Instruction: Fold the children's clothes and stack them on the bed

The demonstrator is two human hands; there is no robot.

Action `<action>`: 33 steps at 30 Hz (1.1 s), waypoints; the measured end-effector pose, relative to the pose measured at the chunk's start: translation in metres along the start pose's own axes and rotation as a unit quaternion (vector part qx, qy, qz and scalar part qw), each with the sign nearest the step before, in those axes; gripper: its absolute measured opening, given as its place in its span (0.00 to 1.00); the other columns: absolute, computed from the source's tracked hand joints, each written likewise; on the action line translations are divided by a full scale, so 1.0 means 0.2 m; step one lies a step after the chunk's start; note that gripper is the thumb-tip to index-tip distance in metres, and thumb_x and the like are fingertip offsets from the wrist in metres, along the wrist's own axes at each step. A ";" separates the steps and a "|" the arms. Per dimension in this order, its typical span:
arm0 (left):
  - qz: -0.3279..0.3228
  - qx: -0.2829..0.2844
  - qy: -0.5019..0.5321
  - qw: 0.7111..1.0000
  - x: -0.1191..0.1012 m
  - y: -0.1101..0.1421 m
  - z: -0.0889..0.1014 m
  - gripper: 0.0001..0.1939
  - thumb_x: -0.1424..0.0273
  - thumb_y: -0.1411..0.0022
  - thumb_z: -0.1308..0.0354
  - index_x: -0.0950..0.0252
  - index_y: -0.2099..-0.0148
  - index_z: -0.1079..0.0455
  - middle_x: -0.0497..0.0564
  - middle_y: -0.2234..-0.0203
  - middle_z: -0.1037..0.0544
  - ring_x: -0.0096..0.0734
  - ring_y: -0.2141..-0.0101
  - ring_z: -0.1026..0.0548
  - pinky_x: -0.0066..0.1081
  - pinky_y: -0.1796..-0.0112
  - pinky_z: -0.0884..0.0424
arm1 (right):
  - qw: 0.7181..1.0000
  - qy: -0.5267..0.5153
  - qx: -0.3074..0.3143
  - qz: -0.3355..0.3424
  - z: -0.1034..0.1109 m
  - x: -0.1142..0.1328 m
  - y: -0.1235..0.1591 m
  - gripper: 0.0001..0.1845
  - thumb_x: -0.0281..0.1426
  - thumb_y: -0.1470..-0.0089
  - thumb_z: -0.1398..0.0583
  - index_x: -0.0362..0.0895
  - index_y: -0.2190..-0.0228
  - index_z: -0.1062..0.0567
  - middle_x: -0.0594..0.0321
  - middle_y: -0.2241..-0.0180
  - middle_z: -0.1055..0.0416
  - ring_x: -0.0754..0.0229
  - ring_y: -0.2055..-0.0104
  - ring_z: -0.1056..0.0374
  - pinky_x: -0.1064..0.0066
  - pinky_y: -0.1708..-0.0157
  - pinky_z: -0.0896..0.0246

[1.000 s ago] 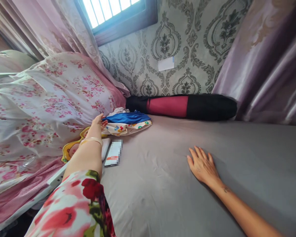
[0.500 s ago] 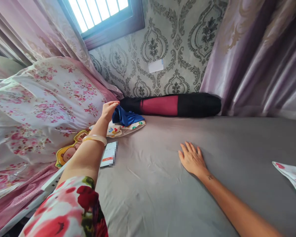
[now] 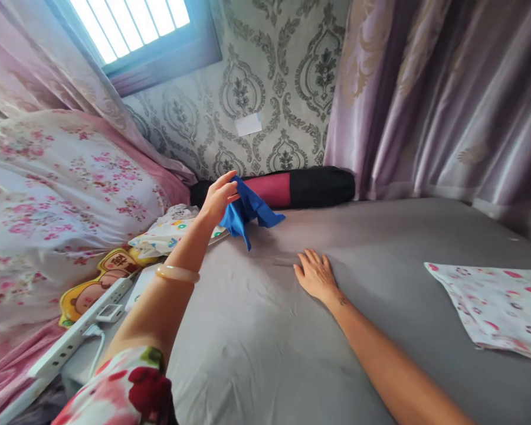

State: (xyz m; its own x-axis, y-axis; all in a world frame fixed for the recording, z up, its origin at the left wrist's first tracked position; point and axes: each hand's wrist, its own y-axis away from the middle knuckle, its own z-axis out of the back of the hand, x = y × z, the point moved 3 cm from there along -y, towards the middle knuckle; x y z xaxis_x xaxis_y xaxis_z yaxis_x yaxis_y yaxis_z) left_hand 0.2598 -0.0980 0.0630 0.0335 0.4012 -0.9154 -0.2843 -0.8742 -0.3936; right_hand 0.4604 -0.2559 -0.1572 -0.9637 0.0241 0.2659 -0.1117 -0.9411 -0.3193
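Observation:
My left hand (image 3: 222,198) pinches a blue cloth (image 3: 246,208), which hangs in loose folds above the far part of the bed. What kind of garment or cloth it is cannot be made out. Just behind that wrist lies a white folded cloth with colourful prints (image 3: 168,231). My right hand (image 3: 315,274) rests flat on the grey bed sheet (image 3: 256,330), fingers spread, holding nothing. Off to its right, a white cloth with red and pink prints (image 3: 500,310) is spread on the sheet.
A black and dark-red long bag (image 3: 321,188) lies along the patterned wall. At the left edge are a white power strip (image 3: 77,330) with a plugged-in cable, a yellow cartoon cushion (image 3: 88,298) and flowered bedding (image 3: 92,171). Purple curtains (image 3: 393,106) hang at right.
My left hand has lifted the blue cloth off the printed pile and moved it right. My right hand stays flat on the sheet. The view has turned right, showing more of the white printed cloth.

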 end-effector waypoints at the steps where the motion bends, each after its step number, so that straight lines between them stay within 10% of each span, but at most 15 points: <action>1: 0.004 0.011 0.013 1.000 0.00 0.02 -0.05 0.32 0.64 0.48 0.41 0.62 0.40 0.35 0.49 0.64 0.25 0.33 0.60 0.26 0.41 0.54 0.32 | 1.000 -0.019 -0.006 -0.002 0.00 -0.01 0.00 0.22 0.34 0.37 0.51 0.42 0.45 0.32 0.48 0.40 0.37 0.48 0.37 0.45 0.48 0.38 0.59; 12: 0.030 0.092 0.091 0.991 0.06 0.25 -0.45 0.31 0.65 0.48 0.40 0.61 0.40 0.35 0.51 0.57 0.25 0.36 0.54 0.26 0.44 0.48 0.34 | 0.907 -0.295 -0.300 -0.027 0.31 -0.01 -0.06 0.15 0.36 0.40 0.47 0.43 0.54 0.32 0.51 0.55 0.28 0.52 0.50 0.33 0.57 0.47 0.38; 20: 0.057 0.173 0.116 0.976 -0.01 0.38 -0.61 0.32 0.63 0.47 0.39 0.61 0.39 0.36 0.52 0.59 0.25 0.38 0.57 0.25 0.47 0.50 0.33 | 0.896 -0.308 -0.321 -0.014 0.43 -0.07 -0.09 0.15 0.36 0.42 0.43 0.43 0.54 0.28 0.50 0.51 0.31 0.53 0.46 0.36 0.57 0.43 0.41; 33: 0.074 0.163 0.177 0.968 0.08 0.44 -0.67 0.48 0.77 0.60 0.31 0.57 0.36 0.42 0.45 0.64 0.27 0.22 0.69 0.27 0.27 0.63 0.29 | 0.905 -0.392 -0.161 0.025 0.83 -0.08 -0.03 0.15 0.38 0.38 0.46 0.45 0.60 0.23 0.61 0.61 0.22 0.57 0.59 0.27 0.68 0.57 0.35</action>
State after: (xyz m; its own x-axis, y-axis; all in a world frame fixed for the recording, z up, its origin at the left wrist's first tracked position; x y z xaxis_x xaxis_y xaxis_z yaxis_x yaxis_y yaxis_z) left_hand 0.3632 -0.2053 0.0031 0.2796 0.1091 -0.9539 -0.5961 -0.7591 -0.2615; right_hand 0.5164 -0.3079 -0.0079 -0.5152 -0.3808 0.7678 -0.2599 -0.7843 -0.5633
